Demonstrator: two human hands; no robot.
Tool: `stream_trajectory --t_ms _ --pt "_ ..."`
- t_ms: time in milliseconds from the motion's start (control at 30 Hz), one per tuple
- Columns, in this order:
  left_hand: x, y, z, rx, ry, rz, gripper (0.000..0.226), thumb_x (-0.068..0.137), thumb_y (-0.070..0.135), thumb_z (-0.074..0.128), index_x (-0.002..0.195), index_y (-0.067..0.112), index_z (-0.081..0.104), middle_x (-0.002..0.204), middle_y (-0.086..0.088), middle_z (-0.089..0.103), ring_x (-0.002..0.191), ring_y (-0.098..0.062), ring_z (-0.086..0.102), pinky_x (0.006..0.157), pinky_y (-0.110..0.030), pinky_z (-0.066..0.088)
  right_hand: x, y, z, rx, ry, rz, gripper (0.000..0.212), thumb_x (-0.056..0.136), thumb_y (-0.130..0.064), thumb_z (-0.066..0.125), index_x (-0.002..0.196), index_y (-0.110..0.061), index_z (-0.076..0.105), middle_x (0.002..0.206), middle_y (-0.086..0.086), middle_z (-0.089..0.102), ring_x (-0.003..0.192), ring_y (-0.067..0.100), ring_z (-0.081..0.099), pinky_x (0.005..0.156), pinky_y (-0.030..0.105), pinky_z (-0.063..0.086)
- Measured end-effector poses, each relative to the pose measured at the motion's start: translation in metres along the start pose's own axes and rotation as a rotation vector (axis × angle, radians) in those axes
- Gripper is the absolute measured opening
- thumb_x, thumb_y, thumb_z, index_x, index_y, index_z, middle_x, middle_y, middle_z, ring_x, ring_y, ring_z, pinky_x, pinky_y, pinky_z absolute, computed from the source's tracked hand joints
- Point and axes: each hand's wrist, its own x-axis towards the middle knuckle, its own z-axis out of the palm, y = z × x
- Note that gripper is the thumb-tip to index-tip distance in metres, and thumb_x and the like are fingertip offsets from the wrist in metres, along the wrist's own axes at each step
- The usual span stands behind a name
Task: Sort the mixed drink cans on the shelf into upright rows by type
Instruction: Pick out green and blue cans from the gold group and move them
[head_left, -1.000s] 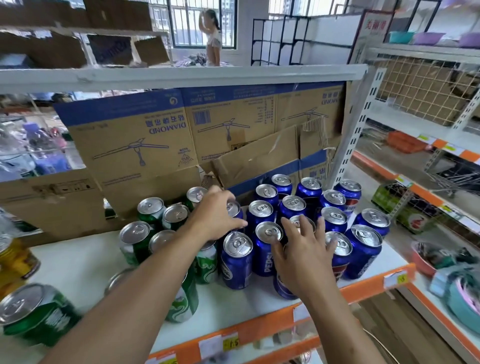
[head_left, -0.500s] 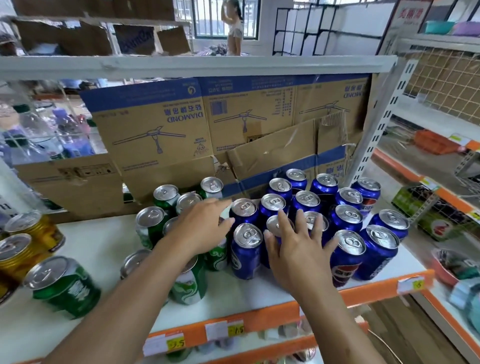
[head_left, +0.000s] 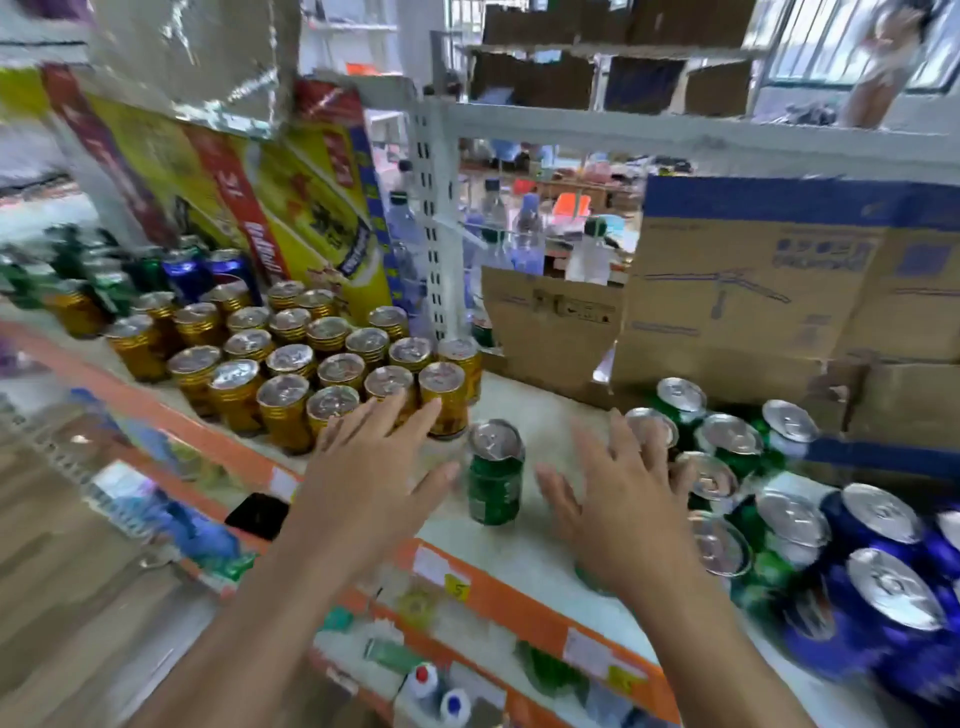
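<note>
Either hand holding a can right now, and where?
Neither: left hand and right hand are both open, flanking the lone green can without touching it.

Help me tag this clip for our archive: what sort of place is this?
Most likely a small shop or stockroom. Drink cans stand massed by type, like the gold cans, on a metal shelf with an orange front edge carrying price tags. Cardboard boxes are stacked behind.
</note>
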Motion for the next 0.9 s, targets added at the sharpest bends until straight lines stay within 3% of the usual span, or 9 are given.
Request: stream_trajectory --t_ms 167,300,400,500,600,767,900 --pt "-0.017 -0.091 -0.013 -0.06 0.002 -0.116 0.076 0.083 0.079 0.018 0.15 0.045 0.008 0.161 0.012 0.003 0.148 -0.015 0.005 0.118 -0.039 0.013 0.022 -0.093 0.023 -0.001 -0.05 -0.125 0.062 0.097 -0.06 0.021 0.151 -0.033 0.011 0.162 0.002 0.001 0.147 0.037 -0.008 0.115 0.063 0.006" --pt "-0.021 -0.164 -0.024 -0.066 -0.043 -0.154 0.067 0.092 0.065 0.032 0.15 0.045 0.006 0.161 0.012 -0.002 0.148 -0.015 0.003 0.118 -0.038 0.013 0.043 -0.173 0.046 0.069 -0.013 -0.148 0.061 0.096 -0.062 0.024 0.151 -0.036 0.015 0.162 -0.001 0.005 0.148 0.036 -0.003 0.113 0.063 0.008" --pt "-0.02 -0.224 -0.029 -0.047 -0.006 -0.146 0.076 0.081 0.077 0.022 0.149 0.043 0.02 0.159 0.005 0.018 0.145 -0.02 0.018 0.116 -0.043 0.022 0.057 -0.235 0.066 0.131 0.022 -0.172 0.062 0.095 -0.062 0.027 0.151 -0.036 0.018 0.162 -0.001 0.009 0.148 0.033 -0.002 0.114 0.063 0.01" --pt "-0.016 -0.282 -0.043 -0.039 0.034 -0.166 0.081 0.076 0.074 0.022 0.144 0.034 0.04 0.15 -0.002 0.039 0.139 -0.026 0.034 0.11 -0.05 0.032 0.068 -0.287 0.083 0.141 -0.003 -0.192 0.06 0.096 -0.061 0.029 0.15 -0.034 0.021 0.162 0.0 0.009 0.148 0.033 -0.007 0.114 0.063 0.004" --pt "-0.009 -0.328 -0.057 -0.029 0.051 -0.177 0.079 0.077 0.072 0.025 0.14 0.03 0.048 0.147 -0.006 0.043 0.135 -0.03 0.039 0.108 -0.052 0.034 0.084 -0.328 0.094 0.151 -0.033 -0.2 0.061 0.097 -0.06 0.029 0.151 -0.034 0.017 0.162 0.001 0.008 0.148 0.034 -0.007 0.114 0.064 0.003" --pt "0.012 -0.386 -0.065 -0.046 0.033 -0.206 0.077 0.08 0.072 0.026 0.142 0.03 0.044 0.147 -0.009 0.043 0.134 -0.034 0.041 0.108 -0.057 0.033 0.123 -0.39 0.106 0.143 -0.039 -0.254 0.062 0.097 -0.06 0.028 0.152 -0.034 0.015 0.162 -0.001 0.009 0.148 0.034 -0.004 0.115 0.064 0.004" --pt "0.039 -0.431 -0.064 -0.046 0.022 -0.212 0.083 0.076 0.075 0.017 0.147 0.035 0.034 0.155 -0.004 0.031 0.141 -0.029 0.031 0.114 -0.053 0.026 0.164 -0.435 0.122 0.171 -0.04 -0.262 0.063 0.096 -0.061 0.028 0.152 -0.033 0.019 0.161 -0.001 0.011 0.148 0.031 -0.004 0.115 0.063 0.004"
